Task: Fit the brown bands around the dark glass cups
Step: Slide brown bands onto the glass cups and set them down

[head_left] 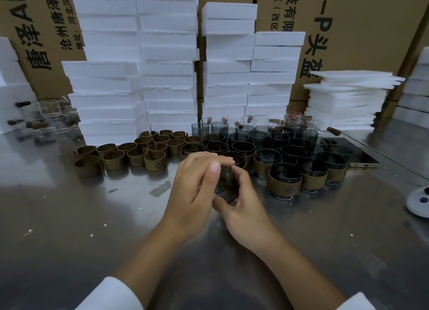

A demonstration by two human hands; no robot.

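A dark glass cup point(224, 184) sits between both hands above the steel table, tilted. My left hand point(193, 189) covers its left side and top with fingers curled over it. My right hand point(241, 203) grips it from below and the right. Whether a band is on this cup is hidden by the fingers. Several loose brown bands point(130, 155) lie in a cluster to the left. Dark cups without bands point(271, 139) stand behind, and banded cups point(284, 182) stand to the right.
White foam blocks point(139, 77) are stacked along the back, with cardboard cartons point(362, 31) behind. Clear glass cups with brown handles point(48, 117) stand at the far left. A phone point(355, 154) lies at the right, next to thin foam sheets point(346, 100). A white device point(420, 200) sits at the right edge.
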